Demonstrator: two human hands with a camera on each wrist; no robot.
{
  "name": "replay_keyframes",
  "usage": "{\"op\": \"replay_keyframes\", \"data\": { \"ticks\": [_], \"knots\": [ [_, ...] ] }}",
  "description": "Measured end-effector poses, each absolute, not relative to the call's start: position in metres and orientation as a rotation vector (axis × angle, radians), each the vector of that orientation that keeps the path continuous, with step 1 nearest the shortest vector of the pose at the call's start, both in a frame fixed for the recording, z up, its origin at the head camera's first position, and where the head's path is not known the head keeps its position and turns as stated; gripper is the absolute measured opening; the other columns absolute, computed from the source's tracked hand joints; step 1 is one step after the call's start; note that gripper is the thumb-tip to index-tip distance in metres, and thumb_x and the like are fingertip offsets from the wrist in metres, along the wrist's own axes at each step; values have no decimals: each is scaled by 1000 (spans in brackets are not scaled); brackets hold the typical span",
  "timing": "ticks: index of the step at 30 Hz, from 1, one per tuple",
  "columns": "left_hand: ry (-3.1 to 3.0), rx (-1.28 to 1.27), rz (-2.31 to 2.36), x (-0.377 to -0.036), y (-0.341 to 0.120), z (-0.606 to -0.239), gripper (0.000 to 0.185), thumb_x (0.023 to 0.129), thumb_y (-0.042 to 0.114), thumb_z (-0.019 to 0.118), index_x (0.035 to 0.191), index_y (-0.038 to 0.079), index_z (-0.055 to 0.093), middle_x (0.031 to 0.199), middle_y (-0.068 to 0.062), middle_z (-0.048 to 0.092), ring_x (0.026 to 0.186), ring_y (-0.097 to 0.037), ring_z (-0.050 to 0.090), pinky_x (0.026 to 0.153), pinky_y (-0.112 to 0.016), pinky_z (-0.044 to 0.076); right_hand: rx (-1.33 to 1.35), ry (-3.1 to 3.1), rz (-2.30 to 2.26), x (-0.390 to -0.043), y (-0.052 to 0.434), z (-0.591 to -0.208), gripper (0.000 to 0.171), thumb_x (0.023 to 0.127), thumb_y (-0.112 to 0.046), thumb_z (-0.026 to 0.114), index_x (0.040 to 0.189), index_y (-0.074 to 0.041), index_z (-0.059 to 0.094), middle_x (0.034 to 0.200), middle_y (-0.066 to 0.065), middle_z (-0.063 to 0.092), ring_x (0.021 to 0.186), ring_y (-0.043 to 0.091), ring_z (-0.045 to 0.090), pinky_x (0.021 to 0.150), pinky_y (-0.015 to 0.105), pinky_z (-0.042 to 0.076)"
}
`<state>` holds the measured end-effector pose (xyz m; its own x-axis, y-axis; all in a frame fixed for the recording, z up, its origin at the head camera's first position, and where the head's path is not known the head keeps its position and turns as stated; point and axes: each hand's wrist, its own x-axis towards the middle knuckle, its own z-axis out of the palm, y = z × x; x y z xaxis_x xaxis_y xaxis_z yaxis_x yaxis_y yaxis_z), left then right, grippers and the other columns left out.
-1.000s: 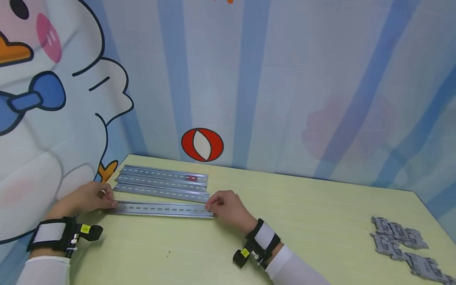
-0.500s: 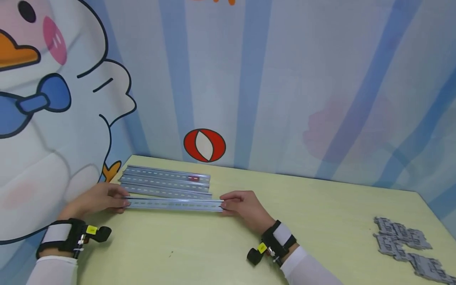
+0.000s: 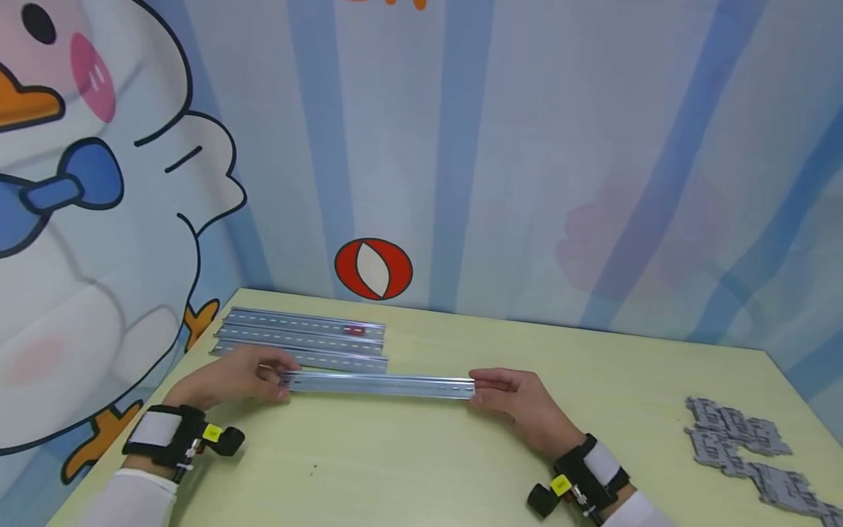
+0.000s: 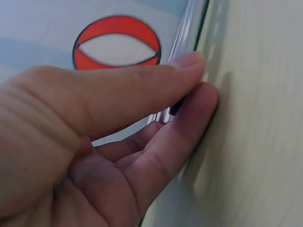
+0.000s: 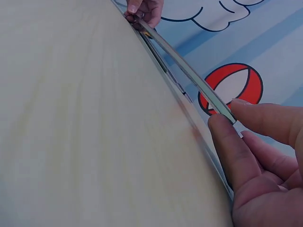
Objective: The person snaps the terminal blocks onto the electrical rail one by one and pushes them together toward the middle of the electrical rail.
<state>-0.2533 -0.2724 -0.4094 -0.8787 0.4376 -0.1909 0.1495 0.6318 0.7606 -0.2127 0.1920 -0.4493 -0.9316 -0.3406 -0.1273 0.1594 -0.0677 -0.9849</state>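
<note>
A long grey road track strip (image 3: 382, 385) with raised edges stretches between my two hands, nearly level across the head view. My left hand (image 3: 242, 376) pinches its left end between thumb and fingers. At the other end, my right hand (image 3: 527, 411) pinches the strip the same way. The right wrist view shows the strip (image 5: 189, 73) raised over the table. Just behind it lie several similar road strips (image 3: 309, 339) side by side, with white dashed lines. A small red car-like marking (image 3: 354, 331) sits on the rearmost one. My left fingers overlap the nearest strip in the head view.
Flat grey pieces with notched edges (image 3: 784, 489) lie in two rows on the table's right side. The pale yellow table (image 3: 408, 468) meets a printed cloth backdrop (image 3: 527, 183) along its back and left edges.
Both hands have lifted the strip from in front of the others and carried it to the right. It has also tilted, so less of its dashed face shows.
</note>
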Motion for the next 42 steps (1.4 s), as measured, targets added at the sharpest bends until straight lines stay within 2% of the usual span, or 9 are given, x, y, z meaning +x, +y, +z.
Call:
{"op": "replay_keyframes", "data": {
  "ticks": [6, 11, 16, 20, 24, 29, 34, 42],
  "knots": [
    [2487, 507, 1113, -247, -244, -410, 47, 78, 24, 83, 120, 11, 66, 105, -4, 65, 91, -20, 60, 80, -34, 49, -141, 1914, -2065, -195, 222, -446, 58, 87, -13, 73, 137, 6, 50, 134, 20, 56, 113, 21, 63, 94, 32, 52],
    [2550, 501, 1076, -239, -212, -411, 41, 79, 23, 82, 117, 17, 69, 92, -1, 63, 83, -18, 56, 68, -29, 45, -14, 1988, -2021, -177, 246, -440, 61, 87, -16, 73, 139, 4, 49, 136, 17, 55, 114, 19, 62, 93, 32, 52],
    [2570, 559, 1098, -237, -178, -414, 38, 80, 15, 80, 117, 18, 71, 82, -2, 59, 75, -18, 53, 59, -25, 40, 89, 2034, -1996, -162, 274, -436, 65, 88, -20, 73, 142, 2, 45, 139, 16, 54, 115, 15, 62, 95, 32, 52],
    [2573, 639, 1117, -233, -155, -418, 38, 81, 14, 79, 117, 17, 71, 84, 1, 59, 75, -18, 53, 58, -25, 43, 127, 2040, -1976, -151, 298, -434, 67, 90, -21, 71, 145, 1, 41, 143, 15, 49, 115, 10, 61, 98, 34, 50],
    [2575, 757, 1107, -232, -137, -421, 37, 81, 15, 79, 118, 16, 71, 86, 3, 60, 76, -15, 55, 61, -25, 47, 157, 2112, -1920, -142, 319, -433, 67, 90, -23, 71, 146, -1, 42, 141, 13, 52, 112, 6, 62, 96, 33, 51],
    [2599, 820, 1094, -233, -119, -421, 37, 81, 16, 80, 117, 15, 71, 89, 2, 60, 75, -14, 55, 61, -25, 48, 201, 2269, -1784, -141, 332, -435, 66, 87, -33, 73, 143, -6, 49, 139, 12, 55, 113, 9, 61, 93, 31, 53],
    [2641, 753, 1048, -236, -109, -421, 36, 80, 15, 81, 115, 16, 73, 94, -2, 57, 76, -15, 52, 62, -25, 45, 187, 2463, -1591, -144, 336, -438, 64, 84, -43, 74, 138, -14, 56, 130, 9, 63, 113, 14, 62, 87, 27, 54],
    [2647, 716, 1068, -238, -103, -420, 36, 79, 14, 82, 114, 18, 74, 98, -3, 55, 79, -16, 52, 61, -25, 47, 105, 2461, -1674, -149, 339, -437, 56, 87, -26, 74, 136, -5, 57, 115, 16, 67, 91, 25, 71, 79, 32, 58]
  ]
}}
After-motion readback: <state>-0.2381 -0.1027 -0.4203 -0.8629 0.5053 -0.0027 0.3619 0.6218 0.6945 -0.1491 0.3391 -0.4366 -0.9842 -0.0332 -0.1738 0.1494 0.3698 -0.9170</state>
